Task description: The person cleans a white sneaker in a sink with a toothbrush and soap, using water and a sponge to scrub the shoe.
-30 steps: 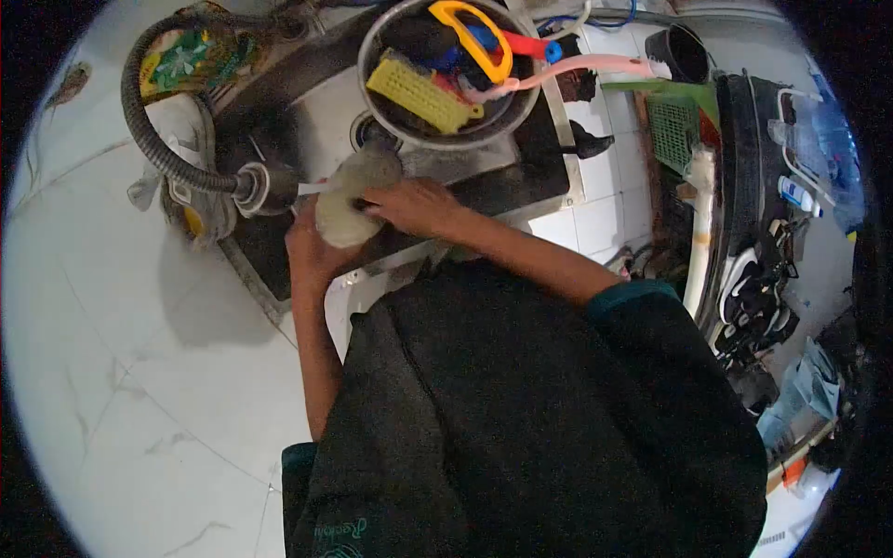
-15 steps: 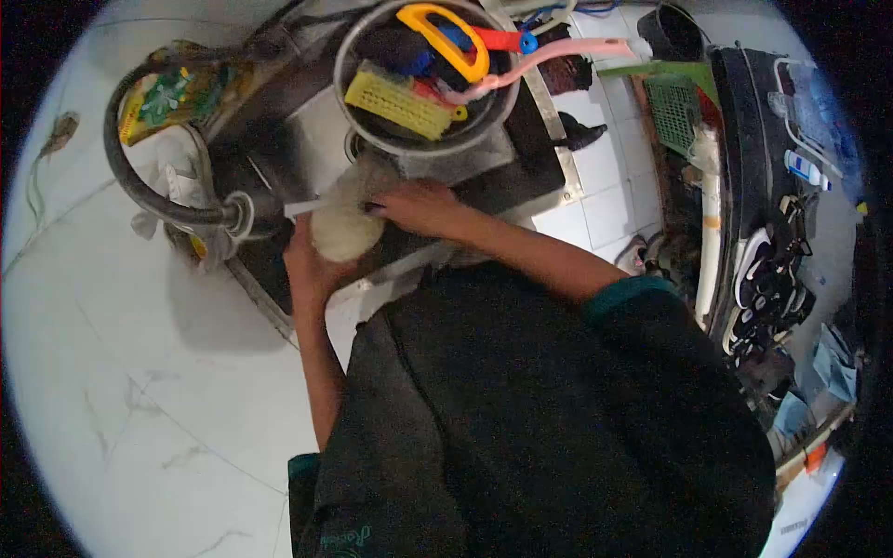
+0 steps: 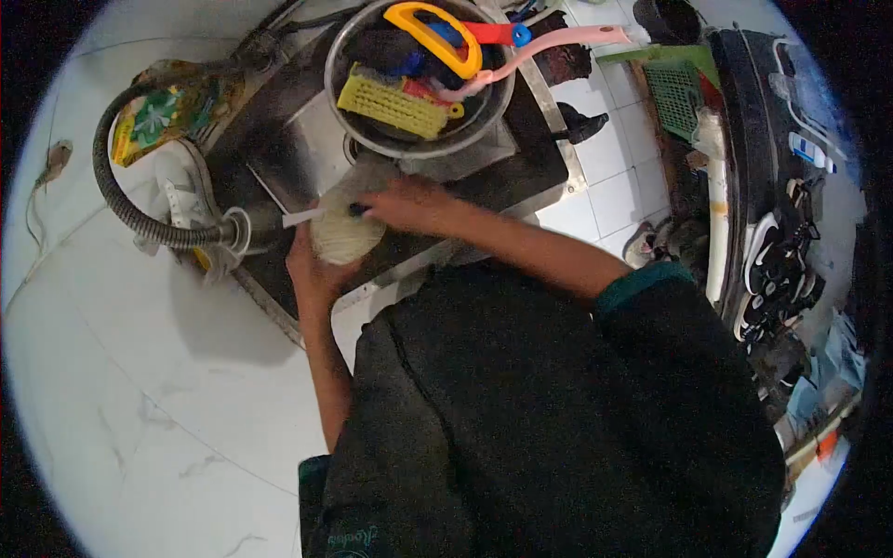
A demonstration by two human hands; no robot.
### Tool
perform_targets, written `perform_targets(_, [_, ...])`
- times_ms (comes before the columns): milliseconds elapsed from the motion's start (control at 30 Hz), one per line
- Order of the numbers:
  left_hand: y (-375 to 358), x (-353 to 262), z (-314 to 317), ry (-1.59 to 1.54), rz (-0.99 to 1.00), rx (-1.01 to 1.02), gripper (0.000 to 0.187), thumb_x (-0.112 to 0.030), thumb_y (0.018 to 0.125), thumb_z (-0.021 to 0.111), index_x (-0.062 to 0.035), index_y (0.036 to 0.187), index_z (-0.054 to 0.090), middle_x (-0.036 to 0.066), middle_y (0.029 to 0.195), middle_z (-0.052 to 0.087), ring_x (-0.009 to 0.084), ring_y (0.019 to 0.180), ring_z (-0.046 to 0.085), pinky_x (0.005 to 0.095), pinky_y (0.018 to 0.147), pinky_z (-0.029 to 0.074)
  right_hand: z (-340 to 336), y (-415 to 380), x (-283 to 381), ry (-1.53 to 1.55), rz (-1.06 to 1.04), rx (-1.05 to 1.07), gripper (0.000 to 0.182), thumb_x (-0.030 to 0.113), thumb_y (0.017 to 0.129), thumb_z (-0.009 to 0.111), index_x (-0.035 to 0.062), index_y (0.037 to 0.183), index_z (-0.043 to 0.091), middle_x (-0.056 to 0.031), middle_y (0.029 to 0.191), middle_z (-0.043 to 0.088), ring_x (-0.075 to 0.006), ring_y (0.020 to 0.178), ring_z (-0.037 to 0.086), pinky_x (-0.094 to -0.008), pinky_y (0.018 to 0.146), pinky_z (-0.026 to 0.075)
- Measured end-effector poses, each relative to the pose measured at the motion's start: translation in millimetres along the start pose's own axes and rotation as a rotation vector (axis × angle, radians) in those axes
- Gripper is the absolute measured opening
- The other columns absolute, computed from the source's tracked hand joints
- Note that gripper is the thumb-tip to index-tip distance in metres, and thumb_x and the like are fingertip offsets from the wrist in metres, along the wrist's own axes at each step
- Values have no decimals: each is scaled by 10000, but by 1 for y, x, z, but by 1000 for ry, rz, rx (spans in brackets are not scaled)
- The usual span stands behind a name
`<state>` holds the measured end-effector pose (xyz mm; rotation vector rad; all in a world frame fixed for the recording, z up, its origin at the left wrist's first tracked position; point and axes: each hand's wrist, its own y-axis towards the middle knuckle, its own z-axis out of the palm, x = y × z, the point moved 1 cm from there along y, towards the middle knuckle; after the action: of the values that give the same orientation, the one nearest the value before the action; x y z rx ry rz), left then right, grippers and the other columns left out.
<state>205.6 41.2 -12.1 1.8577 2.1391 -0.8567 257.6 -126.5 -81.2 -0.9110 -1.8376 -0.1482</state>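
Observation:
A pale, rounded object (image 3: pixel 346 237) with a greyish, blurred upper part lies between my hands over the dark sink edge. My left hand (image 3: pixel 314 268) is wrapped round its lower left side. Against its upper right side my right hand (image 3: pixel 405 205) is closed, with something small and dark at the fingertips, too blurred to name. A white strip, perhaps water, runs from the tap head (image 3: pixel 265 231) toward the object. Just beyond is a metal bowl (image 3: pixel 505 102) with a yellow brush (image 3: pixel 391 100), a yellow handle (image 3: pixel 437 37) and a pink handle (image 3: pixel 558 39).
The sink basin (image 3: pixel 312 153) lies beyond my hands. A ribbed hose (image 3: pixel 107 163) curves at the left, beside a white shoe (image 3: pixel 181 186) and a colourful packet (image 3: pixel 163 116). At the right are a green basket (image 3: pixel 674 98), a white pipe (image 3: pixel 717 214) and several shoes (image 3: pixel 763 251).
The view has shifted slightly, so the bowl appears a little further left and up. My hands stay round the pale object, with little visible movement.

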Motion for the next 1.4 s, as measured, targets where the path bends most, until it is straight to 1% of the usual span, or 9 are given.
perform_targets(100, [-14, 1, 6, -12, -28, 21, 897, -367, 524, 901, -37, 1268, 525, 187, 1116, 660, 324, 996, 671, 391, 835, 543, 13, 1, -7, 162, -42, 45, 435, 413, 941, 497, 172, 1300, 544, -202, 1074, 664, -397, 975, 642, -495, 862, 505])
perform_targets(200, [-6, -1, 3, -68, -24, 3, 859, -365, 540, 889, -35, 1244, 524, 185, 1125, 657, 324, 999, 668, 384, 843, 540, 31, -13, -55, -101, -334, -425, 433, 388, 931, 525, 177, 1309, 544, -189, 1120, 651, -384, 1008, 633, -490, 892, 493])
perform_targets(333, [1, -9, 2, -89, -19, 32, 897, -325, 554, 884, -46, 1313, 496, 190, 1132, 654, 328, 1009, 665, 386, 845, 539, 3, 9, 4, 116, 82, 43, 453, 239, 874, 601, 188, 1319, 531, -148, 1315, 550, -372, 1195, 531, -499, 965, 457])
perform_targets(533, [-2, -5, 7, -111, -24, 1, 902, -245, 554, 879, -58, 1343, 485, 186, 1159, 648, 327, 1038, 656, 394, 859, 536, -9, -14, 15, -43, 127, 80, 442, 422, 938, 495, 195, 1315, 533, -174, 1118, 649, -348, 1002, 645, -496, 873, 503])
perform_targets(767, [2, -16, 4, -34, -29, 22, 911, -226, 549, 885, -77, 1352, 481, 187, 1161, 648, 298, 1049, 658, 393, 869, 536, 11, -4, -1, 89, -109, -238, 394, 355, 925, 538, 154, 1261, 577, -187, 1029, 672, -383, 987, 641, -472, 850, 507])
perform_targets(900, [4, -15, -3, -85, 13, 15, 910, -228, 563, 884, -74, 1359, 472, 185, 1166, 646, 293, 1048, 657, 392, 869, 534, 5, -26, -34, 131, 155, 29, 354, 317, 933, 516, 96, 1192, 610, -174, 1150, 638, -361, 1007, 636, -491, 877, 504])
perform_targets(1033, [-5, -29, 3, -110, -39, 12, 869, -272, 582, 885, -56, 1328, 494, 193, 1145, 647, 325, 1029, 657, 395, 861, 531, 1, -18, 7, 194, 183, 12, 353, 338, 932, 537, 100, 1182, 608, -210, 964, 668, -399, 907, 650, -489, 821, 508])
perform_targets(1133, [-8, -10, 16, -31, 138, -92, 822, -307, 588, 880, -46, 1279, 519, 197, 1127, 647, 352, 1014, 654, 397, 838, 535, 11, -17, -11, 67, 132, -33, 351, 337, 936, 527, 88, 1169, 612, -209, 952, 666, -401, 890, 650, -497, 811, 510])
perform_targets(1400, [-18, -17, 19, -168, -11, -82, 837, -291, 537, 893, -43, 1245, 522, 189, 1121, 648, 346, 1026, 648, 401, 854, 520, 2, -22, 19, 171, 182, -117, 360, 331, 959, 486, 73, 1181, 602, -215, 1025, 660, -408, 964, 634, -513, 847, 499])
